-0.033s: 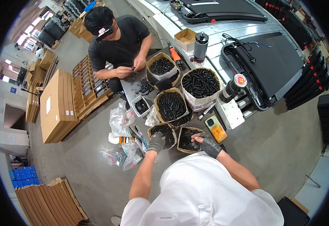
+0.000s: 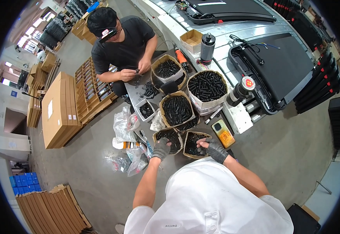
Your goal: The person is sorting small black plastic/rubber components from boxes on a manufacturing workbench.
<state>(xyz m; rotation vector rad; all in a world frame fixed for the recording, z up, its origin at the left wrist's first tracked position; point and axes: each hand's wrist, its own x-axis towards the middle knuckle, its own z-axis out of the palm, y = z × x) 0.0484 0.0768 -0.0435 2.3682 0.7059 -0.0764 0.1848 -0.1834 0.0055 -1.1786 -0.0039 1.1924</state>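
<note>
Two small open cardboard boxes stand side by side in front of me. My left hand [image 2: 161, 149], in a dark fingerless glove, reaches over the near rim of the left box [image 2: 154, 137], which contains small black parts. Its fingers are bent and partly hidden. At the right box [image 2: 196, 156], my right hand [image 2: 213, 149] wears a similar glove. Its fingertips are pinched together above the small black ring-like parts [image 2: 191, 143]; anything between them is too small to make out. Just beyond stands a larger box of black cylindrical parts [image 2: 177, 110].
A yellow phone [image 2: 223, 133] lies right of my right hand. More boxes of black parts [image 2: 207, 86] stand farther off, near a metal-topped bench [image 2: 220, 33]. Plastic bags [image 2: 124, 124] lie at left. Across the table, a co-worker [image 2: 121, 46] handles a small part.
</note>
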